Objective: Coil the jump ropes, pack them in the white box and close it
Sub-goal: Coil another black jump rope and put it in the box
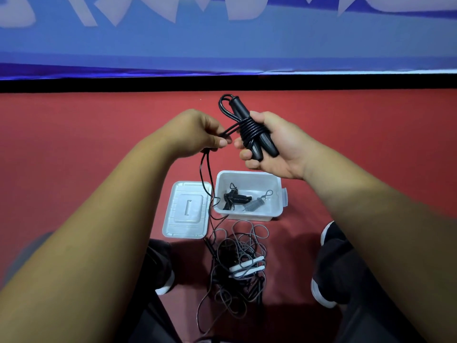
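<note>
Black rope (249, 129) is up in the air between both hands, over the red floor (74, 134). The right hand (274, 149) has its fingers curled round the two handles (265, 144), which lie side by side with the cord wound tight about their middle, and the thumb sits on the wraps. The left hand (195, 132) pinches the doubled cord just beside the bundle, fingers pressed together. The slack drops from it past the lid's right edge. Down below, a loose tangle (237, 263) of grey and black ropes lies between the shoes (332, 232). Just beyond it the white box (278, 194) sits open, its lid (188, 209) flat on the floor just beside it, to the left. Inside the box are a black coil (235, 198) and a grey coil (253, 204), side by side.
</note>
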Demonstrator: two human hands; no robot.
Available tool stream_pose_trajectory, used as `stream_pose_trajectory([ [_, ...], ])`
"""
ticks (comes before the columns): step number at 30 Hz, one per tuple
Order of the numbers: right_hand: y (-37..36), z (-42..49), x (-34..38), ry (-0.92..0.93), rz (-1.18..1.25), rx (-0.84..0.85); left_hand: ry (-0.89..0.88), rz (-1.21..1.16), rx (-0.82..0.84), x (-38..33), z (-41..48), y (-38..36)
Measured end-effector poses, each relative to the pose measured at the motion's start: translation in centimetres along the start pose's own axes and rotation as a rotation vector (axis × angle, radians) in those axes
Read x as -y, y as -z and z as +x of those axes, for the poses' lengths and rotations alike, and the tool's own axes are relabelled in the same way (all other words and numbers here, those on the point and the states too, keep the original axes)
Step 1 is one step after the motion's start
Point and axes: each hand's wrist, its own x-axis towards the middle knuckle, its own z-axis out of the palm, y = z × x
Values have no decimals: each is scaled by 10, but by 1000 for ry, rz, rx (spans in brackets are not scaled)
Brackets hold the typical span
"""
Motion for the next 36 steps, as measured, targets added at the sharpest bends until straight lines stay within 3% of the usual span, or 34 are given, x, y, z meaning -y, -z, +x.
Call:
stream_pose_trajectory([
  [4, 6, -3, -1, -100, -108, 29, 14, 35, -10, 5, 2, -3],
  [8, 3, -4, 0, -128, -44, 23, 23, 15, 6, 8, 5, -5],
  [15, 0, 5, 0, -12, -33, -93, 1, -129, 35, 0, 5, -12],
  [25, 5, 5, -2, 47, -110, -104, 7, -136, 40, 1, 2, -5],
  [31, 3, 2, -1, -24, -138, -25, 14, -13, 48, 1, 2, -6],
  [36, 3, -3, -7, -197, -180, 162, 34, -1, 14, 4, 7, -11],
])
